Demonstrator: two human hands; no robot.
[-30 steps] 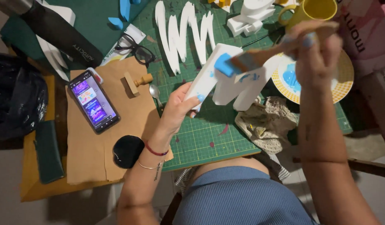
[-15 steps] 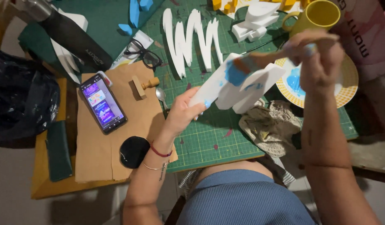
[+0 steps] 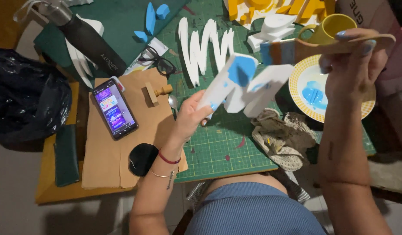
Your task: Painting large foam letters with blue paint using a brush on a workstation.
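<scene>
My left hand (image 3: pixel 193 114) grips a white foam letter (image 3: pixel 240 85) by its lower end and holds it up over the green cutting mat (image 3: pixel 218 148). Part of the letter's face is painted blue. My right hand (image 3: pixel 349 65) holds a flat wooden paintbrush (image 3: pixel 322 47) by its handle, its wide head with blue paint reaching left to the letter's top. Under the right hand sits a yellow-rimmed plate (image 3: pixel 303 82) with blue paint on it.
A yellow mug (image 3: pixel 329 27), white foam letters (image 3: pixel 203 48), glasses (image 3: pixel 159 61), a phone (image 3: pixel 114 109) on brown paper, a black bottle (image 3: pixel 90 41), a crumpled rag (image 3: pixel 283 137), a black lid (image 3: pixel 142 159) and a black bag (image 3: pixel 24 104) lie around.
The view has shifted downward, so the table's things sit lower in the frame. The letter is raised a little and the brush stays against its top.
</scene>
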